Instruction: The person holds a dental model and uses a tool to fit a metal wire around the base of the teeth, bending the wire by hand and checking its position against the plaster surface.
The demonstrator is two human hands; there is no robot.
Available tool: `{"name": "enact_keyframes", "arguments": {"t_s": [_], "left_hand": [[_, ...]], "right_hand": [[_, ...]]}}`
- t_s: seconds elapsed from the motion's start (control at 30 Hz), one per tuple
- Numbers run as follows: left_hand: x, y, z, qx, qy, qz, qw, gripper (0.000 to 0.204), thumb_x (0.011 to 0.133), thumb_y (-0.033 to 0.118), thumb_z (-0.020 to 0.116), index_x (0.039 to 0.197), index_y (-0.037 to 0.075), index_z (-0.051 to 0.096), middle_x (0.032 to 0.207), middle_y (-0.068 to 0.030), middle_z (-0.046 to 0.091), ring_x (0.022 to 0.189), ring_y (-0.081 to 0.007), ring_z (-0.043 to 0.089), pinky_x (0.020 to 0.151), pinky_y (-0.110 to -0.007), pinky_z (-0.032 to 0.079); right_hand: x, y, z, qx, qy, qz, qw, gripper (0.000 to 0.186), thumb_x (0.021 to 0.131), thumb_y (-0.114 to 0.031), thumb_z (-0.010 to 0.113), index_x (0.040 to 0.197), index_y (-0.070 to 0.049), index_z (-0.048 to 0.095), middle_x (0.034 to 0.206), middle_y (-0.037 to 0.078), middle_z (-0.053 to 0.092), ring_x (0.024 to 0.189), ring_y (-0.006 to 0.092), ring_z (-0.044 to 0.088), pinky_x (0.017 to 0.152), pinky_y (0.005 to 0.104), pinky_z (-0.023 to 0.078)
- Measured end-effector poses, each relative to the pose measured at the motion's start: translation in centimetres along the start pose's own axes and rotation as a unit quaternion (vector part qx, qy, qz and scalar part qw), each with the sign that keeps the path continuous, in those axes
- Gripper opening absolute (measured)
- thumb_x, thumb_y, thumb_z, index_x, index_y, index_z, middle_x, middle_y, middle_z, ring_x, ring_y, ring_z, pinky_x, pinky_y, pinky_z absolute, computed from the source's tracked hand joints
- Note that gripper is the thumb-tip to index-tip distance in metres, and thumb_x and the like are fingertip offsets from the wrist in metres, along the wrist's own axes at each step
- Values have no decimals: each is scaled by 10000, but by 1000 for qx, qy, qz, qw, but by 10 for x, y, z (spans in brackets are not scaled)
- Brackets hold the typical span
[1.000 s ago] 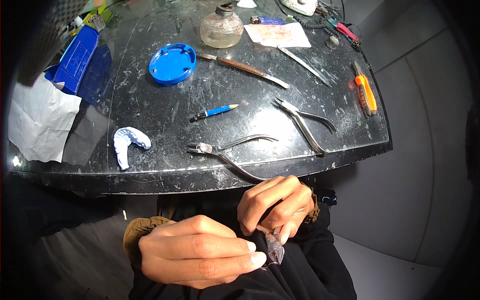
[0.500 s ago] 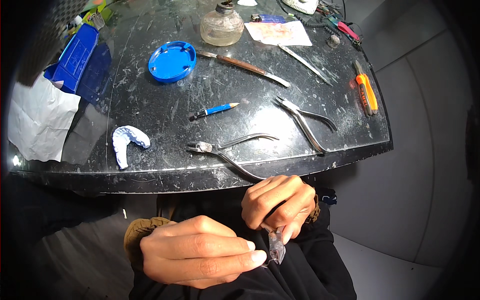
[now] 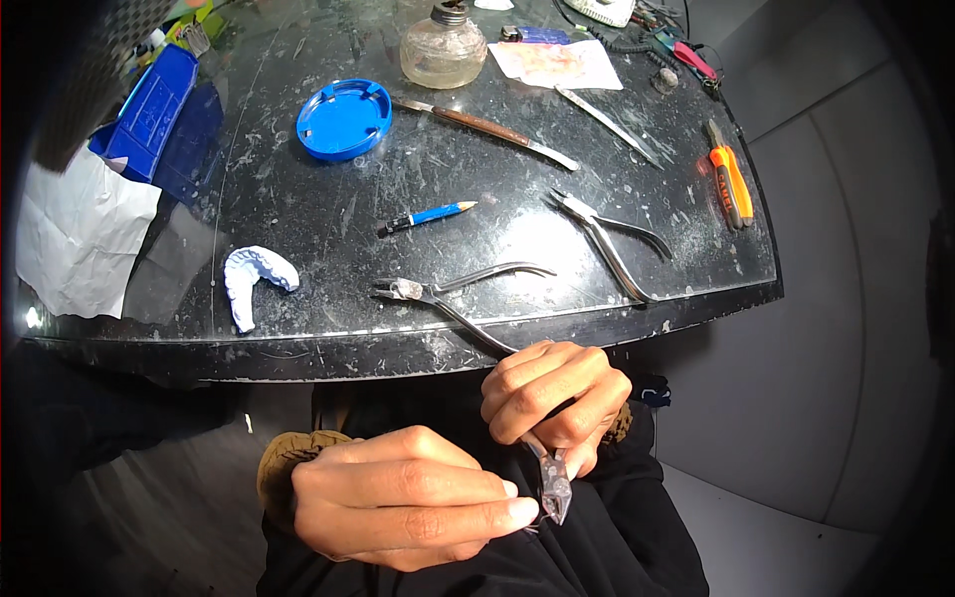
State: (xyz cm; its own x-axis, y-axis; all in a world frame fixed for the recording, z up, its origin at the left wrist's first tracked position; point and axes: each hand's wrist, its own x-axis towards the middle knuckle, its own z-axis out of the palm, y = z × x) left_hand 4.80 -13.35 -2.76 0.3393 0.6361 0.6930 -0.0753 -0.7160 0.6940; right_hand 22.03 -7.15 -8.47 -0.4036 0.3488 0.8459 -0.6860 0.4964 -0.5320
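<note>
Over my lap, my right hand [image 3: 557, 403] is wrapped round the handles of metal pliers [image 3: 555, 488], whose jaws point down toward me. My left hand [image 3: 413, 502] pinches a thin bent wire [image 3: 534, 525] between thumb and fingertips, right beside the plier jaws. The wire reaches the jaw tips; whether they clamp it is too small to tell. On the table edge just beyond my right hand lie a second pair of metal pliers [image 3: 408, 290], and farther right a third pair of pliers [image 3: 597, 234] with spread handles.
The black table [image 3: 318, 219] holds a pale dental cast [image 3: 261, 274], blue pencil [image 3: 438, 215], blue round lid [image 3: 343, 119], brown-handled knife [image 3: 487, 127], metal tool [image 3: 607, 124], orange-handled pliers [image 3: 731, 184], glass jar [image 3: 443, 50], stained paper [image 3: 552, 66], blue box [image 3: 149, 114] and white paper [image 3: 80, 234].
My left hand has shifted slightly right, keeping the wire pinched. The pliers in my right hand have turned a little, their jaws now slightly farther right. Things on the table stay put.
</note>
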Motion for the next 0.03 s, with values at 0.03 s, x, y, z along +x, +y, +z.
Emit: {"name": "enact_keyframes", "arguments": {"t_s": [0.03], "left_hand": [[0, 0, 0, -1, -3, -8, 1000, 187, 646, -44, 682, 827, 6, 686, 790, -74, 648, 619, -145, 600, 505, -185, 460]], "right_hand": [[-1, 0, 0, -5, 2, 0, 1000, 382, 839, -201, 621, 543, -21, 459, 677, 156, 563, 550, 244, 552, 475, 314, 439]]}}
